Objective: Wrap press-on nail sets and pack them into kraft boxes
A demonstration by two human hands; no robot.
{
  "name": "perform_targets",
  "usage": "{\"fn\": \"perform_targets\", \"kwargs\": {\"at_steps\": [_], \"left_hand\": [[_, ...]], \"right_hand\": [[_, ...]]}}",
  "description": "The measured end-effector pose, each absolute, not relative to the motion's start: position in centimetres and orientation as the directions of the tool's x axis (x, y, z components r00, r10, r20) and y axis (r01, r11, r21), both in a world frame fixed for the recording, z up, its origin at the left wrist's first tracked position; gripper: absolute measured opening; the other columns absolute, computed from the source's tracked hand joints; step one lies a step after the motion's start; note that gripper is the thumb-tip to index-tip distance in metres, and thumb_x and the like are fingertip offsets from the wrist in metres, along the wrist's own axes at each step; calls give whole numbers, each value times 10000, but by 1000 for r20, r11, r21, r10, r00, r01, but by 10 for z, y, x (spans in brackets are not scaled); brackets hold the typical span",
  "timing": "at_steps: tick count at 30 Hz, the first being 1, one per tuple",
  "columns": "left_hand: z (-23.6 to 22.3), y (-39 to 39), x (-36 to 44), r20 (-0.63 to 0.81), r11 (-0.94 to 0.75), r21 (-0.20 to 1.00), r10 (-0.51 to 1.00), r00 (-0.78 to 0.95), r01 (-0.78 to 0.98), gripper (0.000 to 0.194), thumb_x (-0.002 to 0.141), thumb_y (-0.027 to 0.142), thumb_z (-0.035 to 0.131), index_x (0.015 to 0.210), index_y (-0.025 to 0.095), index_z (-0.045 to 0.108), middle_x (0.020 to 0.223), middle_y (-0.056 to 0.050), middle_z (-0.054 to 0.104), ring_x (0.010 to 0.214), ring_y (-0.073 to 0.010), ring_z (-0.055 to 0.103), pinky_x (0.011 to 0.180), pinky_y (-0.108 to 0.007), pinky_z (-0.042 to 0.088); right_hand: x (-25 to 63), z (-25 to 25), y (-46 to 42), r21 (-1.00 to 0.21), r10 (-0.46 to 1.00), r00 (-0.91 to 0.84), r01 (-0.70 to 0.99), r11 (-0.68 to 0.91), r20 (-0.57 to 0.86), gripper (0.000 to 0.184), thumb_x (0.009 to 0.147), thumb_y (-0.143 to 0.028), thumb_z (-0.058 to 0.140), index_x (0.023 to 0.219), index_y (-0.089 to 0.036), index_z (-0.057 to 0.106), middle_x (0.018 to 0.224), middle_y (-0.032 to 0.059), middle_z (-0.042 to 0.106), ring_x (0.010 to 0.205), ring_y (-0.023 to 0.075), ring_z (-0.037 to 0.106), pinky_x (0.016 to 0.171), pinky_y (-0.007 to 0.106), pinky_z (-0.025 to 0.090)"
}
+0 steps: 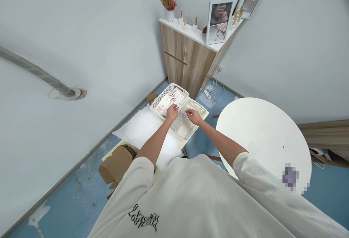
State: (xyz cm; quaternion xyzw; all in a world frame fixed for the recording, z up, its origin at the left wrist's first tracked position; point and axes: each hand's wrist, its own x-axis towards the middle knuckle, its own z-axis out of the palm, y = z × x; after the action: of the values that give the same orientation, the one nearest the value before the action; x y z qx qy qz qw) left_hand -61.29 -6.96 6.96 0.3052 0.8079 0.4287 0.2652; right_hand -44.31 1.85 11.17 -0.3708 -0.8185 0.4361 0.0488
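Observation:
Two pale plastic baskets sit side by side in front of me. The left basket (161, 98) holds small flat packets (172, 92), some with pink and white print. Clear plastic cases (178, 122) lie in the right basket (201, 110). Over the border between the two baskets is my left hand (172, 112), its fingers curled closed. My right hand (194, 117) hangs above the right basket with thumb and fingers pinched together. Whatever either hand holds is too small to make out. The hands are a short distance apart.
White sheeting (144, 127) lies nearer me, beside opened brown cardboard (118, 163). A round white table (261, 132) stands to the right. Behind is a wooden cabinet (188, 56) with nail-polish bottles (195, 27), picture frames and a plant (168, 1). A power strip (207, 94) lies on the floor.

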Motion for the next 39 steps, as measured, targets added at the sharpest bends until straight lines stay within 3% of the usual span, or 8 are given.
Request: {"fn": "perform_targets", "kwargs": {"at_steps": [13, 17, 22, 29, 35, 39], "left_hand": [[33, -13, -683, -246, 613, 744, 620, -745, 264, 279, 884, 216, 634, 1157, 166, 664, 1175, -115, 706, 1098, -256, 643, 984, -347, 459], [35, 3, -690, -132, 574, 712, 674, -727, 404, 299, 912, 186, 585, 1205, 165, 639, 1256, -129, 654, 1222, -272, 577, 1071, -379, 403], [41, 22, -698, -93, 585, 539, 756, -648, 606, 382, 943, 214, 551, 1325, 199, 554, 1442, -145, 520, 1345, -311, 468, 1117, -442, 357], [39, 29, -699, -127, 644, 406, 742, -658, 648, 284, 953, 250, 547, 1228, 187, 581, 1445, -161, 483, 1336, -350, 448, 1076, -485, 372], [39, 19, -700, -137, 570, 353, 816, -562, 742, 347, 919, 247, 612, 1257, 191, 554, 1523, -161, 406, 1396, -364, 371, 1107, -504, 323], [38, 16, -704, -126, 512, 339, 856, -500, 790, 340, 917, 224, 618, 1249, 195, 554, 1471, -164, 457, 1369, -361, 394, 1112, -506, 301]], "right_hand": [[-493, 88, 57, -733, 648, -721, 575, 364, -245, 314, 913, -159, 479, 1132, -225, 695, 1201, 37, 708, 1035, 177, 650, 966, 315, 494], [-495, 87, 60, -737, 647, -722, 572, 359, -245, 313, 920, -155, 472, 1131, -227, 692, 1199, 35, 709, 1046, 177, 648, 965, 312, 492], [-496, 91, 66, -755, 643, -727, 556, 349, -238, 320, 904, -130, 482, 1120, -217, 702, 1186, 47, 713, 1011, 178, 655, 955, 315, 499], [-496, 89, 75, -770, 648, -720, 553, 318, -249, 308, 914, -139, 483, 1116, -218, 702, 1166, 43, 719, 994, 176, 655, 937, 318, 498], [-506, 95, 75, -780, 650, -716, 550, 299, -255, 312, 906, -124, 485, 1097, -213, 715, 1156, 46, 721, 1016, 183, 651, 955, 326, 492], [-509, 96, 75, -785, 648, -715, 548, 289, -261, 305, 903, -118, 495, 1088, -215, 717, 1157, 45, 721, 1034, 188, 648, 964, 330, 489]]}}
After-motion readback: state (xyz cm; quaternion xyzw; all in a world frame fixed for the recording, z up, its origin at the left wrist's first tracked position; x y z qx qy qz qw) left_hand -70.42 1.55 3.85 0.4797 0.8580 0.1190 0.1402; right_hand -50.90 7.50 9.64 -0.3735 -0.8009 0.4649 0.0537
